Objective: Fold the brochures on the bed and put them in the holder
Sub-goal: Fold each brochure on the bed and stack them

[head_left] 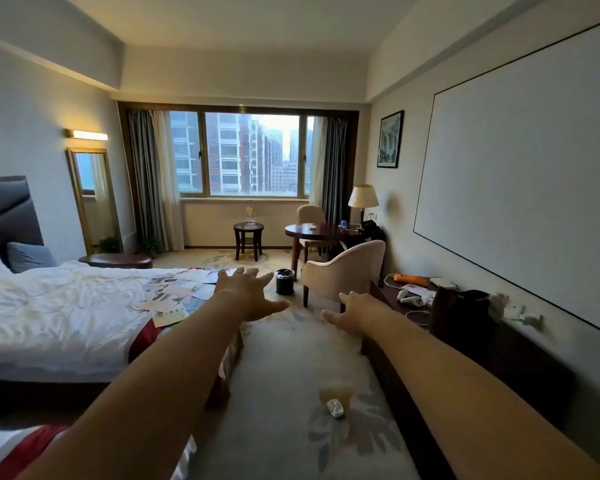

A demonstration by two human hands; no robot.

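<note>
both arms outstretched, fingers [257,273] spread

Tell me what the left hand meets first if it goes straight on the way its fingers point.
Nothing close: the left hand points past the bed over open carpet, roughly toward the small side table under the window. Depth is unclear.

The bed [66,306] lies on my left with the brochures [181,296] on its foot end, my left hand [248,292] beside them, my right hand [357,315] before the armchair [343,268], the bin [284,281] between bed and armchair, and the holder [250,216] on the small table [248,227] under the window [243,154].
</note>
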